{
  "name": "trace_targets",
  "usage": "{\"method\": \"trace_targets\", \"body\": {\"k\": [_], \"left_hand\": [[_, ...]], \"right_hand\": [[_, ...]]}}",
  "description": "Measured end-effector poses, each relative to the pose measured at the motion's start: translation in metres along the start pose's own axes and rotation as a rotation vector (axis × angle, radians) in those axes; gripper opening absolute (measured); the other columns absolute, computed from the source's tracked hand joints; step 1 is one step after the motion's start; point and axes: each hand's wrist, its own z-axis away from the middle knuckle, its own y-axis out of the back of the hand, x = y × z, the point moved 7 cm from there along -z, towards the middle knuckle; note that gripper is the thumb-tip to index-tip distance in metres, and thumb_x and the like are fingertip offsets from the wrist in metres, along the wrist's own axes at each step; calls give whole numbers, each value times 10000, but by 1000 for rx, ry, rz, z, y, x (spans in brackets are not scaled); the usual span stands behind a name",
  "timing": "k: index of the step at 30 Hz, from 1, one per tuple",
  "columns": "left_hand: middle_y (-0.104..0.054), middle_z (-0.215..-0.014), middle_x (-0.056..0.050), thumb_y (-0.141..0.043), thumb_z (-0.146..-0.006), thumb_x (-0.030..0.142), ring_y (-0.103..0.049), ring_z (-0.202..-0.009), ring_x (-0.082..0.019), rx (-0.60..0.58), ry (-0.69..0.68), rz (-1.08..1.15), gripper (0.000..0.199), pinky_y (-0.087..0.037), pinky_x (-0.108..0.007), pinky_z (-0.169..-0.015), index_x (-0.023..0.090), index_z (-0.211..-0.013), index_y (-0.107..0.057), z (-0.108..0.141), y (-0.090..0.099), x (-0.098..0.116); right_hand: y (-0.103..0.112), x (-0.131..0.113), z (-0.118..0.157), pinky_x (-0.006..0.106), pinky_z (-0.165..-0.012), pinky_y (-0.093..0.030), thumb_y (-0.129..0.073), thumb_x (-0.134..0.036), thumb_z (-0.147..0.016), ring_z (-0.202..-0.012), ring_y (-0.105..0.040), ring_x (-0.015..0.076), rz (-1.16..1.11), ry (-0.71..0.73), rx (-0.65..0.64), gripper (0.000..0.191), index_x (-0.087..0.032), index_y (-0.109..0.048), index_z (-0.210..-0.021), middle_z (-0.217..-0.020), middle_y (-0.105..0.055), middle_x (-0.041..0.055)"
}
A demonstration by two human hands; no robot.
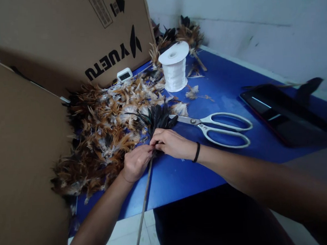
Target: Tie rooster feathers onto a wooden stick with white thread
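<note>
A thin wooden stick (pixel 144 204) slants up from below the table edge to my hands, with a tuft of glossy black feathers (pixel 159 117) at its upper end, like a feather duster. My left hand (pixel 138 161) is closed around the top of the stick, just under the feathers. Fingertip to fingertip with it, my right hand (pixel 172 142) pinches the base of the black feathers. What lies between the fingertips is partly hidden. Large scissors (pixel 195 121) with white handles lie to the right, their blades reaching behind the tuft.
A big pile of brown and white feathers (pixel 109 129) spreads along the left of the blue table (pixel 183 180). Behind stand a white ribbon spool (pixel 175 74), a small digital timer (pixel 125 75) and a cardboard box (pixel 65 36). A dark phone (pixel 283 116) lies right.
</note>
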Motion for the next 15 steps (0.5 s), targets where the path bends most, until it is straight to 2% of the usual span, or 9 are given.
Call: {"method": "trace_targets", "body": {"k": [5,10,15], "left_hand": [[-725,-950,-64,-624,-784,74,-684,-905,-167,21,-55,-57,231,-574,-345,-817,201,-955,-534,-2,1,4],[-721,-981,-64,-641,-770,70,-681,-927,-174,66,5,30,225,-574,-337,-818,200,-930,-550,-1,4,1],[-730,-933,-61,-622,-794,100,-687,-898,-166,30,25,-61,173,-579,-299,-771,198,-921,-558,2,-1,0]], "right_hand": [[-2,-1,0,237,-736,-403,-553,-27,-786,-808,-560,121,30,-17,-32,169,-150,-662,-822,-873,-576,31],[-4,-2,4,254,-704,-388,-503,-95,-822,-775,-548,133,121,-8,-18,144,-161,-624,-861,-908,-554,37],[-3,-3,7,253,-694,-380,-497,-110,-814,-763,-538,130,148,4,-11,111,-161,-579,-869,-917,-533,40]]}}
